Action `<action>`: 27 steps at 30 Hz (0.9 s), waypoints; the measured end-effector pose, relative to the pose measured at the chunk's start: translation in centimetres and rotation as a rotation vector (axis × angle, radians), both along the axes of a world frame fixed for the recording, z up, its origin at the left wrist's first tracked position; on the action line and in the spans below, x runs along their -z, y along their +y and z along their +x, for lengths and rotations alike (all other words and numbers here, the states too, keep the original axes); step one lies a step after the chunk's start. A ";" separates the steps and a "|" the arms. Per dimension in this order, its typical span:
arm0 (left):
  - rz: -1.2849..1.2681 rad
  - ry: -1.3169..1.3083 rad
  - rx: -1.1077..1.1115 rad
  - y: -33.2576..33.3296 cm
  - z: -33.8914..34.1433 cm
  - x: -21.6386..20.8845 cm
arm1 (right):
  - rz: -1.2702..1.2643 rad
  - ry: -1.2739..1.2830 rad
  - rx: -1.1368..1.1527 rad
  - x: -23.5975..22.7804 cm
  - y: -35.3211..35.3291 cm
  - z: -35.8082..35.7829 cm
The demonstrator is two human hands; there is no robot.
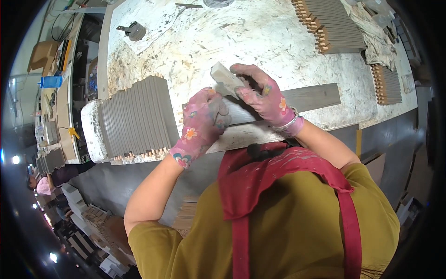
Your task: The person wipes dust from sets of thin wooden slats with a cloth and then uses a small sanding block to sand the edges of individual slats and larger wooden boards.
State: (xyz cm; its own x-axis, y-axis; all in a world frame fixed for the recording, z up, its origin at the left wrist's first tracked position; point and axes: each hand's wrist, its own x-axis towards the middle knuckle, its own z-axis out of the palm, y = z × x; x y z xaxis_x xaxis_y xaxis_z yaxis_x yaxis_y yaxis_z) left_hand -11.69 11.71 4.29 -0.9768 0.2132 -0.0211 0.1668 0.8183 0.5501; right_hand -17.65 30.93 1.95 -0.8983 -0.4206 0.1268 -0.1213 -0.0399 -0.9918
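In pink flowered gloves, both my hands are over a long grey-brown board [317,96] near the table's front edge. My right hand [265,95] grips a pale, whitish block-like piece [225,78] between thumb and fingers, tilted above the board. My left hand [204,116] is closed, its fingers curled over the board's left part, close to the lower end of the pale piece. What the left fingers hold, if anything, is hidden. Between the hands the board's surface looks lighter and shiny.
A row of stacked grey slats [139,118] with wooden pegs stands at left. More pegged slats [337,28] lie at far right, with a smaller stack [388,86] and a crumpled cloth [371,32] beside them. A dark container [136,31] sits on the stained table [195,46].
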 end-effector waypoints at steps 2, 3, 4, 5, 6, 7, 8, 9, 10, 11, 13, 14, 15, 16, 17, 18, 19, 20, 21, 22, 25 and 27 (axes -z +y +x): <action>-0.060 -0.076 0.020 0.4 -0.1 -1.0 | 0.006 0.008 0.006 0.0 0.2 0.1; -0.066 -0.078 0.028 0.7 -0.1 -1.1 | 0.012 0.025 0.013 0.1 0.2 0.1; -0.093 -0.088 0.014 0.9 -0.1 -1.4 | 0.016 0.043 0.017 0.0 0.1 0.1; -0.118 -0.097 0.000 1.1 -0.1 -1.6 | 0.007 0.044 0.022 0.0 0.1 0.1; -0.126 -0.096 0.004 1.1 -0.2 -1.3 | 0.020 0.039 0.015 0.0 0.1 0.2; -0.097 -0.047 -0.012 0.9 -0.1 -0.5 | 0.032 0.038 0.001 -0.1 0.0 0.3; -0.064 0.005 -0.028 0.8 -0.4 0.2 | 0.028 0.043 -0.001 -0.1 0.0 0.2; -0.067 0.010 -0.030 0.0 -1.0 0.4 | 0.031 0.046 -0.006 0.0 0.0 0.2; 0.063 -0.195 -0.004 -1.0 -2.0 -0.3 | 0.036 0.046 -0.005 0.1 0.1 0.1; 0.192 -0.400 0.022 -1.3 -2.6 -0.7 | 0.035 0.047 0.000 0.2 0.1 0.0; 0.083 -0.323 0.025 -0.6 -1.9 -1.2 | -0.010 0.028 0.010 0.1 0.0 0.1; 0.016 -0.227 0.035 -0.4 -1.7 -1.2 | -0.014 0.032 0.011 0.1 0.0 0.3; -0.051 -0.130 0.045 -0.2 -1.6 -1.1 | 0.013 0.081 0.030 0.1 0.0 0.5; 0.063 -0.306 -0.102 -0.2 -1.5 -1.3 | 0.038 0.137 0.051 0.1 -0.1 0.3; -0.026 -0.308 -0.038 -0.4 -2.0 -1.8 | 0.085 0.157 0.046 -0.2 0.0 0.0; 0.139 -0.355 -0.098 -1.3 -2.4 -0.3 | 0.105 0.153 0.040 -0.3 0.2 0.0; 0.304 -0.396 -0.158 -2.6 -2.9 1.0 | 0.121 0.152 0.029 -0.3 0.1 -0.1; 0.427 -0.318 -0.253 -1.6 -3.7 -1.7 | 0.108 0.146 0.038 0.0 0.2 0.0; 0.447 -0.242 -0.177 -4.2 -5.9 0.3 | 0.095 0.140 0.047 0.1 0.3 -0.1; 0.689 -0.261 -0.267 -6.3 -7.5 1.2 | 0.120 0.126 0.037 0.0 0.4 -0.1; 0.762 -0.215 -0.450 -13.1 -11.8 2.2 | 0.118 0.126 0.006 -0.6 0.2 0.3; 0.526 -0.050 -0.533 -15.7 -15.1 2.5 | 0.115 0.153 0.001 -0.3 0.1 0.3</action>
